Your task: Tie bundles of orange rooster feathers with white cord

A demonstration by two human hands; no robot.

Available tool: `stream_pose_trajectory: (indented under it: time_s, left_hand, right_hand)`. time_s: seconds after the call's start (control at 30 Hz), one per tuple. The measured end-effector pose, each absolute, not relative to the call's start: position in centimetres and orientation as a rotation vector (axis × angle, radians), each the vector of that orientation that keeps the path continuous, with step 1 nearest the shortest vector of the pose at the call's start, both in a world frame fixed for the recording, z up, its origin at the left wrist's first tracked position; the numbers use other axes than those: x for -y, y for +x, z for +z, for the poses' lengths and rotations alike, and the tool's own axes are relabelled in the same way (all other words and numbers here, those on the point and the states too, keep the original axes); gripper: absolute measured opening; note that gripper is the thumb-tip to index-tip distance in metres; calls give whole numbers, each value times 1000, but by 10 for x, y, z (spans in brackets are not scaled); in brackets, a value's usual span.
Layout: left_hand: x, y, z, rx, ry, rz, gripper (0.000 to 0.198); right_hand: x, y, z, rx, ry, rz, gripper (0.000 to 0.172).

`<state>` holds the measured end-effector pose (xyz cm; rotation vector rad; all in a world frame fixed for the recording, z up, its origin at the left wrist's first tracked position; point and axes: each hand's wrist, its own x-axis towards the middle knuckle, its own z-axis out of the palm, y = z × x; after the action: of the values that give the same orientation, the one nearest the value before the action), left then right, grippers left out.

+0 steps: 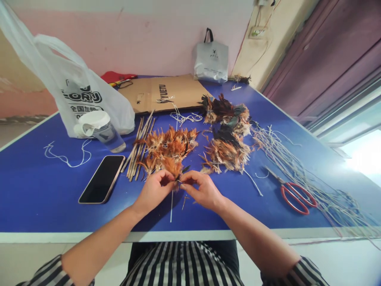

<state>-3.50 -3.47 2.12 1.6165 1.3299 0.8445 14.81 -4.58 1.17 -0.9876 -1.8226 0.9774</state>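
Note:
Between my fingertips, near the front edge of the table, is a small bundle of orange-brown feathers (172, 165) with a dark feather sticking out to the right. My left hand (154, 190) is closed in a pinch at the base of this bundle. Fingers pressed together, my right hand (205, 190) meets it from the other side; what it pinches is too small to make out, perhaps thread or a quill. A white string (171, 208) hangs down below the fingers onto the blue table. Just beyond lies a pile of orange feather bundles (169, 143).
Thin sticks (138, 149), a phone (102, 179), a lidded cup (104, 131) and a plastic bag (86, 91) are on the left. Rightward lie darker feather bundles (228, 149), red-handled scissors (297, 196) and long strings (285, 155). Flat cardboard (184, 91) and a silver bag (211, 61) stand behind.

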Motion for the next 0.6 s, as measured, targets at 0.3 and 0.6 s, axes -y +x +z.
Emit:
stream_pose_trajectory:
  time_s: [0.3,0.6]
  left_hand:
    - [-46,-56,70,-1509,1875,1077,19]
    - [-173,-72,67,-1952,2028,798,22]
  right_hand:
    - [29,171,15,1549,-1099,718,12]
    - [19,192,17,1439,-1169,578,10]
